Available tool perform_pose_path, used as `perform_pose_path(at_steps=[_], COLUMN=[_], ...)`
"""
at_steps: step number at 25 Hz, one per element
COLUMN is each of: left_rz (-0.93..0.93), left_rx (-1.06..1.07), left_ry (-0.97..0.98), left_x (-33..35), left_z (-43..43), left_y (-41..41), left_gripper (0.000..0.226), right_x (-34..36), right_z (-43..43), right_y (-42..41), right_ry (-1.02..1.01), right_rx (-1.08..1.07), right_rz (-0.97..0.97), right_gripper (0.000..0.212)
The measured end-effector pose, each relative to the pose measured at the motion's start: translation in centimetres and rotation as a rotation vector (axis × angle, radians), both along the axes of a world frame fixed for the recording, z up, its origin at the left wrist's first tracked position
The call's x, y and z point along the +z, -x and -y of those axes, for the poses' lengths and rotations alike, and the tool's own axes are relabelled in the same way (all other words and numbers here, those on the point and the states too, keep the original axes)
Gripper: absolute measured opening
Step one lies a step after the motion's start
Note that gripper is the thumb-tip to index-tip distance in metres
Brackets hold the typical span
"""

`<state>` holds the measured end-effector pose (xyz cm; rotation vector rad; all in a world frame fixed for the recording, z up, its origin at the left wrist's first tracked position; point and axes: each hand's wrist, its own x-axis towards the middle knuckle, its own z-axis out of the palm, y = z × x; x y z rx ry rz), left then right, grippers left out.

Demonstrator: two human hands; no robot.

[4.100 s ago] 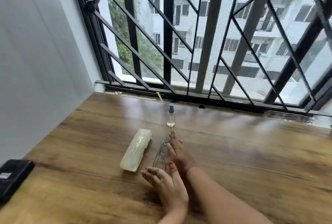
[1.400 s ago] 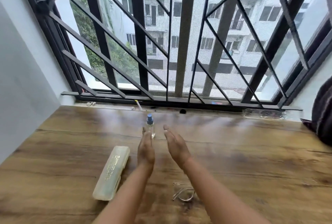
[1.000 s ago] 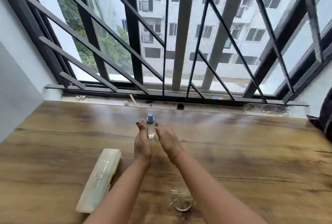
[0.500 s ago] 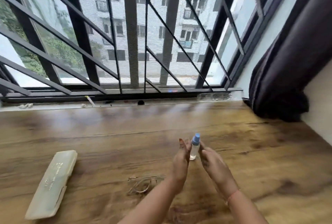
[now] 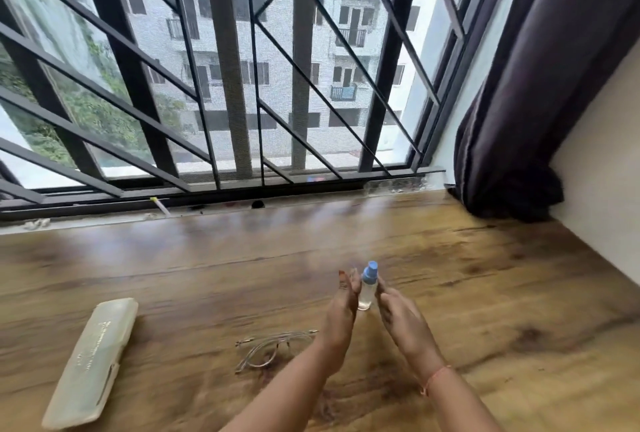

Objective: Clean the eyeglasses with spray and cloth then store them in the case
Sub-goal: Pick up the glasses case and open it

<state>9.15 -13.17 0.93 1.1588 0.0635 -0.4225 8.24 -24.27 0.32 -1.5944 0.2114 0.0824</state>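
A small clear spray bottle (image 5: 368, 287) with a blue cap stands upright between my two palms, above the wooden table (image 5: 502, 286). My left hand (image 5: 341, 313) presses its left side with straight fingers. My right hand (image 5: 401, 324) presses its right side the same way. Whether the bottle's base touches the table I cannot tell. Clear-framed eyeglasses (image 5: 266, 352) lie folded on the table, just left of my left forearm. A pale, translucent, closed glasses case (image 5: 93, 359) lies further left near the front edge. No cloth is in view.
A barred window (image 5: 228, 85) runs along the table's far edge, with small bits of litter on its sill (image 5: 159, 206). A dark curtain (image 5: 540, 85) hangs at the back right corner beside a pale wall (image 5: 606, 171).
My hands closed in on the bottle from both sides and carried it rightward and nearer; it now sits right of the glasses. The view swung right, revealing the curtain.
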Motion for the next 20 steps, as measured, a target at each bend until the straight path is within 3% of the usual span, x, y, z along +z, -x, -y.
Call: perform_pose_path(at_steps=[6,9,11,14,17,20], left_rz=[0.04,0.056,0.109,0.25,0.21,0.01], left_rx=[-0.013,0.082,0.25,0.654,1.051,1.158], left_ry=[-0.106,-0.096,-0.206,-0.606,-1.015,-1.204], left_x=[1.3,2.7,3.4,3.2,1.5,-1.0], left_z=[-1.3,-4.8,-8.5,-15.1,-20.6,-23.3], left_y=[0.9,1.8,2.7,5.2,8.8,11.5], left_gripper=[0.067,0.074,0.067,0.056,0.082,0.111], right_x=[1.3,4.2,6.4,7.4,5.6,2.6], right_z=[-0.3,-1.9,-4.7,-10.8,-17.6,-23.4], right_y=[0.8,1.0,1.1,1.5,1.4,0.2], right_ry=[0.081,0.284,0.352,0.319,0.412,0.676], right_rx=[-0.059,-0.179,-0.168,0.046,0.424,0.753], right_rz=[0.004,0.217,0.422,0.572,0.484,0.606], right_gripper=[0.042,0.042,0.043,0.051,0.044,0.049])
